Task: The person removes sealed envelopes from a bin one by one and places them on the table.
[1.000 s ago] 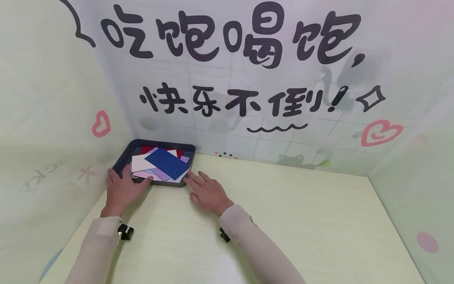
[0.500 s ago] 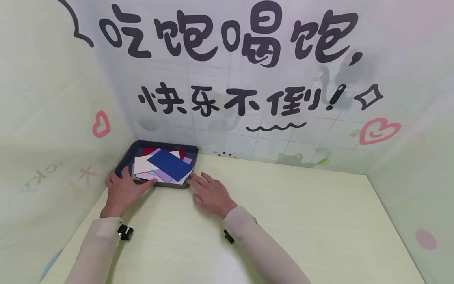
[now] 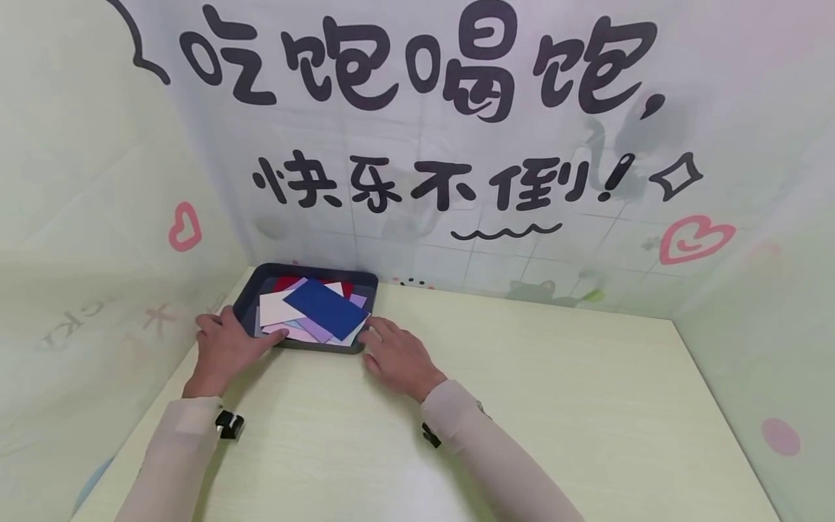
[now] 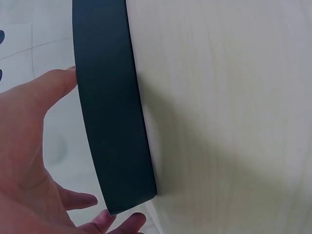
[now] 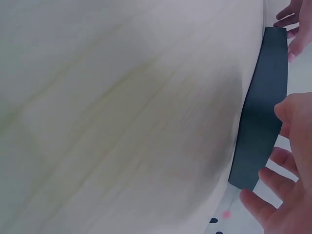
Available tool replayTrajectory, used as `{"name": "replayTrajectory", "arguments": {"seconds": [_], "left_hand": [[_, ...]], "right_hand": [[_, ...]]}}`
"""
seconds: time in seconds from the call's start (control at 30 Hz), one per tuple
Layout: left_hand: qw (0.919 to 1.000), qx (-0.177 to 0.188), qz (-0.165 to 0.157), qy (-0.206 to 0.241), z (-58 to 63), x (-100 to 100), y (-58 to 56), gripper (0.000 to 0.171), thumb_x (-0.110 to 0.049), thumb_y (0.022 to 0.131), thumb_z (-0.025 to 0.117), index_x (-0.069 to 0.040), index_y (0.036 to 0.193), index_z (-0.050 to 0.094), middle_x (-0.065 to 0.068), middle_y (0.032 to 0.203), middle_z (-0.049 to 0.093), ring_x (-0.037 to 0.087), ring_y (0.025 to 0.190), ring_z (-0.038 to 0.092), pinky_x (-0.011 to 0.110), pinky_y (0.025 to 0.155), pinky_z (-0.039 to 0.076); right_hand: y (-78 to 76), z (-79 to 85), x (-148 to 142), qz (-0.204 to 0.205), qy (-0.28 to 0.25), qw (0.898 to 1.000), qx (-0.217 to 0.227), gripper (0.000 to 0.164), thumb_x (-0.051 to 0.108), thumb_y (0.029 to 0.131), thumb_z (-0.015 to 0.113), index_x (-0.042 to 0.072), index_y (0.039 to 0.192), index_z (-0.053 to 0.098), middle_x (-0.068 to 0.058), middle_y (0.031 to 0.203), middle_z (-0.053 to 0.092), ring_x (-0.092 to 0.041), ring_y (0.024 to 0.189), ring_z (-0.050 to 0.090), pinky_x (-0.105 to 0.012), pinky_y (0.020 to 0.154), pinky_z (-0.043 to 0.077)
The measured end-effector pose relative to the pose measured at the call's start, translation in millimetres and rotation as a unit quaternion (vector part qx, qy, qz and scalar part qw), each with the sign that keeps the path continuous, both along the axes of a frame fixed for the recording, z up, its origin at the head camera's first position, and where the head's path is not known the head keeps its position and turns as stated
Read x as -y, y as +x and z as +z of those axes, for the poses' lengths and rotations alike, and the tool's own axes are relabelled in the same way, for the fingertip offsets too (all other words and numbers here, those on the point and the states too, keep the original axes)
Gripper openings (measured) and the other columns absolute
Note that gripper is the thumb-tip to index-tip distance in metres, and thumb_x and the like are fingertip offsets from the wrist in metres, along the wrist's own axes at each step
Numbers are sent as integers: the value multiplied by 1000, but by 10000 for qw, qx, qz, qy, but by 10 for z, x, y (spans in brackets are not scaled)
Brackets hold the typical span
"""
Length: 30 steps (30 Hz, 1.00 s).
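In the head view a dark blue-grey tray (image 3: 253, 291) sits on the table at the back left. Loose cards overlap inside it, with a blue card (image 3: 326, 308) on top, a white card (image 3: 277, 308) beside it and red, purple and pink ones partly covered. My left hand (image 3: 225, 348) is at the tray's front-left corner, its thumb touching the front rim and its fingers spread by the left side. At the front-right corner, my right hand (image 3: 404, 361) holds the tray's edge between thumb and fingers. Both wrist views show the tray's front wall (image 4: 109, 112).
The pale wooden table (image 3: 554, 406) stretches to the right and front. A printed cloth wall (image 3: 424, 246) rises close behind the tray, and side walls stand left (image 3: 98, 217) and right (image 3: 783, 326).
The tray and its cards have slid to the right and slightly nearer. My right hand moved right along with it; the left hand stayed almost in place, so its fingers are farther from the tray's side.
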<state>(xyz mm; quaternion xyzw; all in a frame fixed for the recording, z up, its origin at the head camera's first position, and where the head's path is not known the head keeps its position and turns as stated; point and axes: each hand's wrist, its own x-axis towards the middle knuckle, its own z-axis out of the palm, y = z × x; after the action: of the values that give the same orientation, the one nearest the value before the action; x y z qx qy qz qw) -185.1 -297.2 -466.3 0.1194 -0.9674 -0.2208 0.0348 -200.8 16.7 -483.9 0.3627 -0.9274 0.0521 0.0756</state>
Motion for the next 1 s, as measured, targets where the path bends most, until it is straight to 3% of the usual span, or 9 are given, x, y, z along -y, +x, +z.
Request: {"name": "replayTrajectory", "arguments": {"seconds": [0.13, 0.27, 0.5, 0.77, 1.0], "left_hand": [[9999, 143, -1, -62, -8, -28, -11, 129, -79, 73, 64, 23, 138, 19, 46, 119, 19, 60, 104, 30, 67, 85, 35], [9997, 234, -20, -94, -31, -51, -19, 129, -82, 72, 62, 21, 139, 22, 44, 119, 18, 60, 104, 30, 67, 82, 37], [9995, 249, -169, -108, -32, -128, -12, 128, -84, 70, 62, 21, 135, 28, 41, 117, 19, 58, 102, 30, 66, 76, 40], [9989, 242, -387, -101, -17, -257, 9, 119, -79, 71, 67, 23, 125, 34, 37, 112, 25, 52, 95, 37, 56, 75, 43], [9959, 487, -766, -48, 22, -398, 18, 128, -79, 70, 68, 16, 142, 23, 40, 123, 25, 56, 103, 36, 60, 78, 43]], "right_hand": [[1, -3, -25, -79, -47, 9999, 66, 28, 37, 102, 51, 22, 125, 59, -4, 140, 44, -14, 114, 53, -26, 86, 48], [-5, -15, -49, -100, -87, 9999, 45, 25, 39, 102, 53, 21, 117, 59, -3, 132, 45, -10, 92, 52, -19, 70, 46], [14, -20, -135, -111, -178, 9998, -23, 23, 39, 101, 55, 19, 112, 60, -3, 125, 45, -8, 86, 50, -15, 63, 41], [93, 4, -299, -204, -2, 9997, 142, 26, 40, 101, 55, 18, 113, 61, -4, 125, 44, -7, 88, 50, -13, 68, 44], [171, -12, -484, -266, -211, 9990, 287, 28, 39, 101, 53, 16, 115, 62, -11, 136, 41, -9, 85, 57, -16, 66, 47]]}}
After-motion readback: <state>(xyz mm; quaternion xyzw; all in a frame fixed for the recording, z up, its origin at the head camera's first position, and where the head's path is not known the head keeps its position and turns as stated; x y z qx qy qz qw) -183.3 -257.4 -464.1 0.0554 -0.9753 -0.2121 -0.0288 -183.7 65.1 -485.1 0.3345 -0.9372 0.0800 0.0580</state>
